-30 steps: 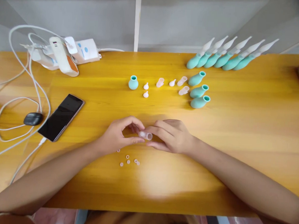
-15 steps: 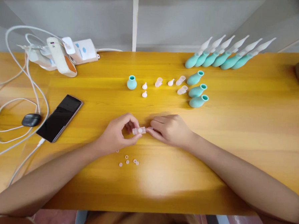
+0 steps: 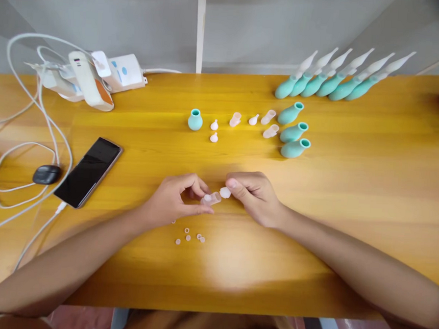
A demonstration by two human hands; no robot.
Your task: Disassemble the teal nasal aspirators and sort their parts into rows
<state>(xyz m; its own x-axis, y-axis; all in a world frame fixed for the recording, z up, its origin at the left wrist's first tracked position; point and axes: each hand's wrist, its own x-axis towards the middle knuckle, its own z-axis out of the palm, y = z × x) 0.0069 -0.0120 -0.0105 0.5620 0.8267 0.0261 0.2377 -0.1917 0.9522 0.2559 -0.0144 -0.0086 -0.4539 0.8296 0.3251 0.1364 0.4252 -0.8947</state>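
Note:
My left hand (image 3: pixel 173 199) pinches a small clear plastic tube (image 3: pixel 211 199) just above the yellow wooden table (image 3: pixel 351 181). My right hand (image 3: pixel 255 193) holds a small white tip piece (image 3: pixel 225 192) between thumb and fingers, right at the open end of the tube. Several tiny pale rings (image 3: pixel 190 235) lie on the table below my left hand.
Farther back lie a teal bulb (image 3: pixel 195 120), small white tips (image 3: pixel 214 132), clear tubes (image 3: pixel 269 124), three open teal bulbs (image 3: pixel 294 130) and a row of assembled teal aspirators (image 3: pixel 338 77). At left are a phone (image 3: pixel 89 171), a power strip (image 3: pixel 95 77), cables and a dark mouse-like object (image 3: pixel 47 174).
The tube has passed into my left hand alone. My right hand has drawn back slightly to the right and now holds a white tip at the tube's end.

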